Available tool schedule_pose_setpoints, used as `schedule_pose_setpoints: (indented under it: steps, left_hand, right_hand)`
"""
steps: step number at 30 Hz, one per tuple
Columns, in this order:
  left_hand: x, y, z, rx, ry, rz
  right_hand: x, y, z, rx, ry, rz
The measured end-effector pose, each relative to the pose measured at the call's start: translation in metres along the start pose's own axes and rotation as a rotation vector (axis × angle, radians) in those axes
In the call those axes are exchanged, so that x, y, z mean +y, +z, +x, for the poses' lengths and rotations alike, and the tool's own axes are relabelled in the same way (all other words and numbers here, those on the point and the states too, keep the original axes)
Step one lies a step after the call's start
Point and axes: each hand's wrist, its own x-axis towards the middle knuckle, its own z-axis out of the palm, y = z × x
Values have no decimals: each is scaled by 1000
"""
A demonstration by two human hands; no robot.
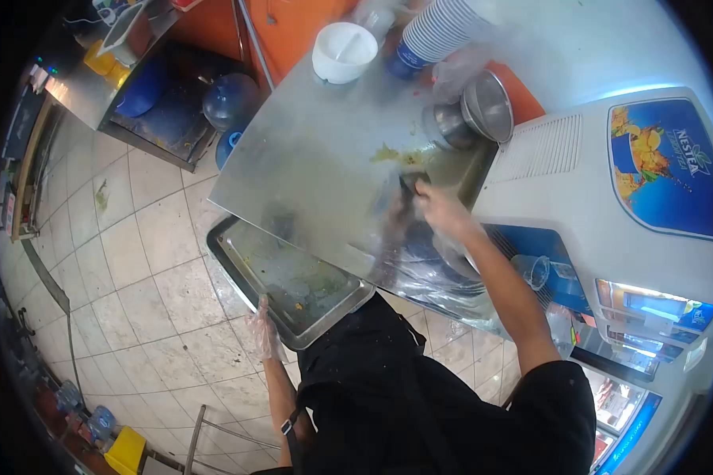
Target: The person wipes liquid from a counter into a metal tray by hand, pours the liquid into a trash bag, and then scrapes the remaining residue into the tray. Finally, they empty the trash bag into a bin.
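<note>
My left hand (264, 332), in a clear plastic glove, grips the near rim of a metal tray (238, 261) held below the edge of the steel counter (317, 150). Bits of yellowish food lie in the tray. My right hand (440, 210), also gloved, holds a dark scraper (410, 186) pressed on the counter next to a smear of yellow-green food scraps (396, 156). The hand is blurred by motion.
A white bowl (344, 51), a stack of paper cups (436, 32) and two metal bowls (483, 107) stand at the counter's far side. A Nestea drink machine (650, 174) is at the right. Blue water jugs (230, 103) sit on the tiled floor at left.
</note>
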Motion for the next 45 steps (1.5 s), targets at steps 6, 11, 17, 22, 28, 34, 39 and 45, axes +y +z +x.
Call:
schedule_pose_setpoints:
  steps: [6, 11, 17, 22, 28, 34, 39, 45]
  left_hand:
    - [-12, 4, 1, 42, 74, -143]
    - [9, 6, -9, -7, -78, -253]
    - [-19, 9, 8, 5, -29, -279]
    - [1, 20, -4, 129, -40, -335]
    - [34, 23, -23, 82, -88, -503]
    - [0, 27, -21, 109, -168, -514]
    - [16, 30, -30, 106, -176, -454]
    - [-5, 34, -25, 123, -171, -444]
  right_hand:
    - [-13, -5, -16, -34, 9, 2]
    - [-30, -25, 33, -10, 16, -63]
    - [3, -110, 9, -85, -46, -320]
    - [7, -141, 32, -125, -18, -627]
    - [41, -150, 52, -305, -111, -868]
    - [24, -139, 79, -321, -261, -824]
    - [7, -100, 102, -279, -407, -623]
    - [-42, -110, 123, -492, -549, -791]
